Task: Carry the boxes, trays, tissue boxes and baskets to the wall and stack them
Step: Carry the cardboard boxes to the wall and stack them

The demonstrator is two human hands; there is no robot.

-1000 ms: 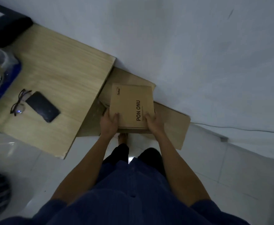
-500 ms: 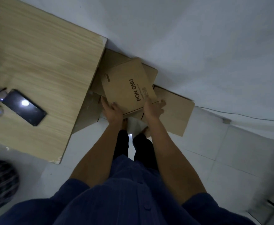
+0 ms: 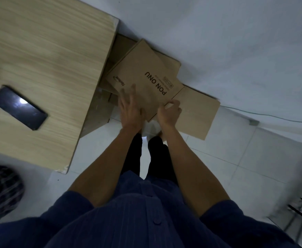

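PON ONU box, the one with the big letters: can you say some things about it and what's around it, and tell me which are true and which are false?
1. The PON ONU box lies on top of other brown cardboard next to the wall. True.
2. The box sits on the wooden table. False: it is down beside the table, on the cardboard pile.
3. A dark phone lies on the wooden table. True.
4. Both hands are far away from the box. False: the left hand lies flat on it, and the right hand curls round its near edge.
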